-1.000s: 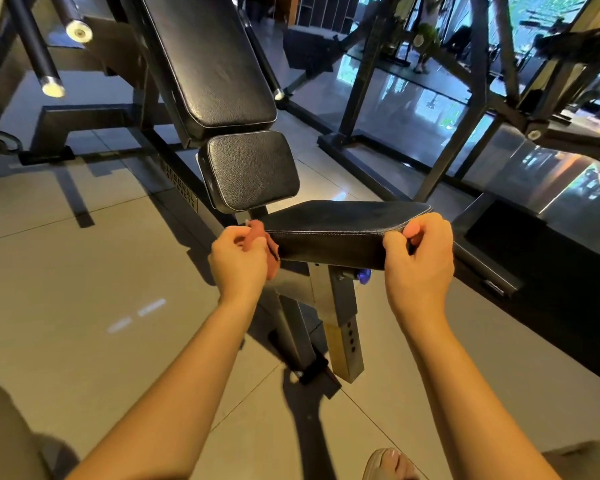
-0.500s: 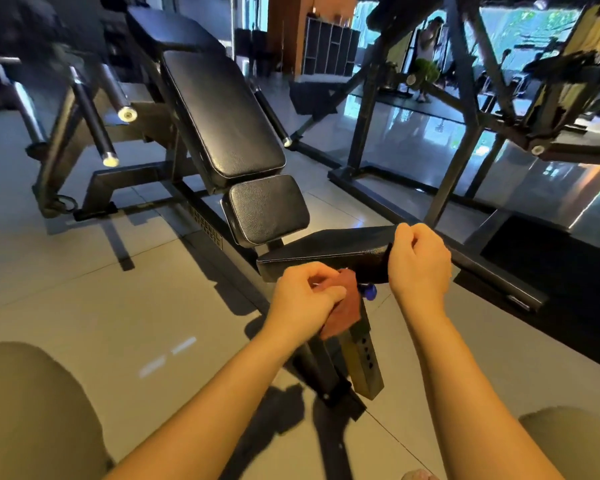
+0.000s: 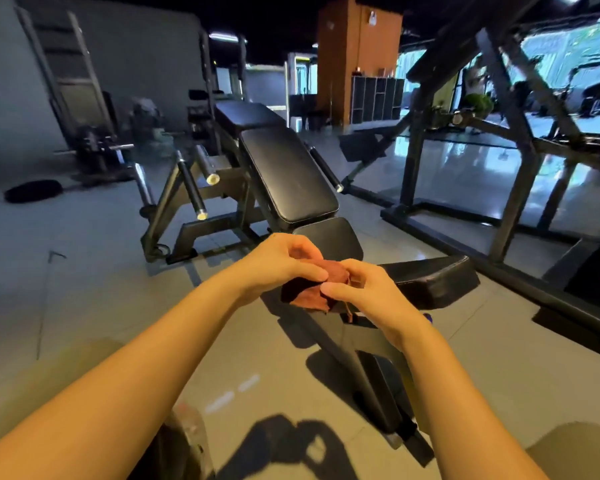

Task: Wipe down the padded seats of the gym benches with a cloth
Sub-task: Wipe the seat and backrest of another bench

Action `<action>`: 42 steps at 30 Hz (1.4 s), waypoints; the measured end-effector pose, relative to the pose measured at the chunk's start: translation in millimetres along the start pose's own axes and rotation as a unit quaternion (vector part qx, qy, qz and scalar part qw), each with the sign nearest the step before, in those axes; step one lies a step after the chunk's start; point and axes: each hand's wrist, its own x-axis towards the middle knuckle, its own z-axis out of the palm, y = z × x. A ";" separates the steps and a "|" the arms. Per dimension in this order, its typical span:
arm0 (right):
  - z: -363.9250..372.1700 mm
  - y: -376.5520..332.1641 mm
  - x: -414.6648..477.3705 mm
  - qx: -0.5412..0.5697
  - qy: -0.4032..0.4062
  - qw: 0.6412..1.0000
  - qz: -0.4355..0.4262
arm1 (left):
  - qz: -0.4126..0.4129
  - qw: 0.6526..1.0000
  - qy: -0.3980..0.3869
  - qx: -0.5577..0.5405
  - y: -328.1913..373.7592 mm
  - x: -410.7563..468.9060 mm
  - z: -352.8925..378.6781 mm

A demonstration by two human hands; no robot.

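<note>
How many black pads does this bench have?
4: top pad, long back pad below it, small pad lower still, seat pad nearest me; more may be hidden.

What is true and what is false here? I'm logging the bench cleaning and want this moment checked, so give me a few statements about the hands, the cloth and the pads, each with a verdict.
1. The left hand and the right hand both hold the cloth. True.
2. The cloth lies spread flat on the seat pad. False: it is bunched up between the hands.
3. The backrest pad slopes upward away from the seat pad. True.
4. The cloth is blue. False: it is reddish-brown.
5. The right hand grips the seat pad's edge. False: its fingers pinch the cloth.
</note>
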 end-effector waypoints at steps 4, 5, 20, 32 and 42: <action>17.9 9.6 9.5 -0.005 0.044 0.999 -0.003 | -0.050 0.993 0.062 -0.089 -25.7 1.4 -2.7; 21.0 13.4 14.0 -0.010 0.061 0.998 0.006 | -0.071 0.988 0.055 -0.122 -35.8 2.4 -1.8; 40.9 68.0 112.2 0.013 0.070 0.978 0.198 | -0.151 0.966 0.053 -0.203 -138.7 123.7 -21.0; 39.4 71.7 211.7 -0.238 0.142 0.940 0.197 | -0.122 0.988 0.035 -0.083 -218.3 205.3 -61.7; 59.2 126.8 260.8 -0.418 0.179 0.888 0.075 | -0.012 0.991 0.129 0.023 -232.8 247.1 -46.4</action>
